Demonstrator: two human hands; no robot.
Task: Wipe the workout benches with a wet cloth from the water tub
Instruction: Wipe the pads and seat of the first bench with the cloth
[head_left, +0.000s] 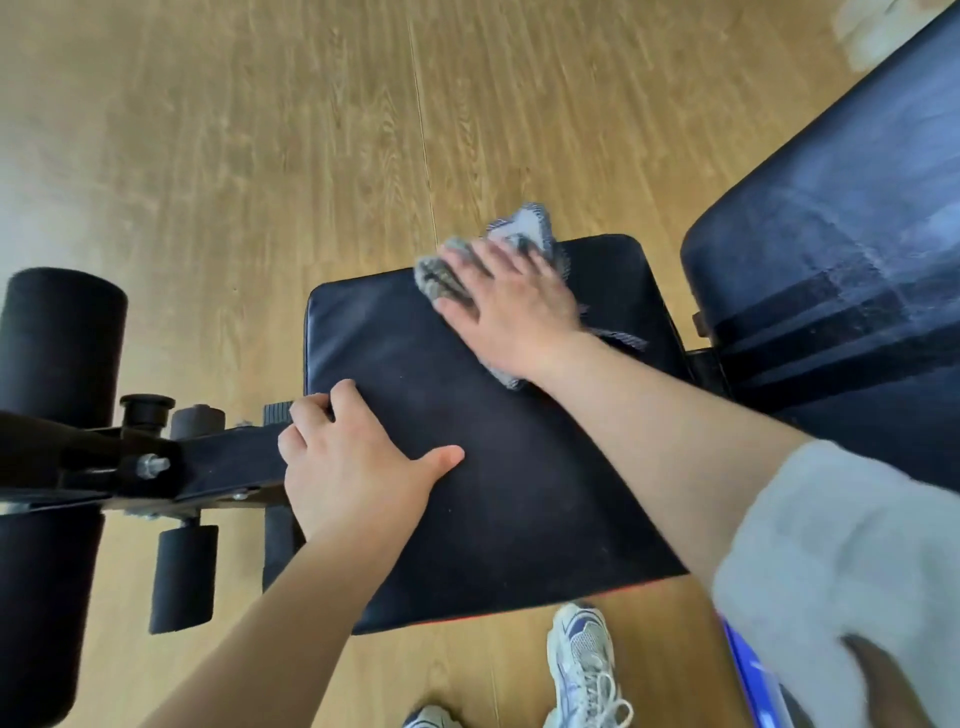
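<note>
The black padded seat (519, 467) of a workout bench fills the middle of the head view. My right hand (511, 306) lies flat on a grey-and-white cloth (524, 228), pressing it against the seat's far edge. The cloth bunches out beyond my fingers and under my wrist. My left hand (353, 462) rests on the seat's left edge, fingers curled over the rim and thumb stretched across the pad. To the right, the bench's dark backrest pad (841, 249) shows pale streaks.
Black foam rollers (57, 343) and a metal frame with bolts (150, 462) stick out at the left. Wooden floor lies beyond the bench. My white sneakers (582, 660) stand near the seat's near edge, beside something blue (748, 675) at the lower right.
</note>
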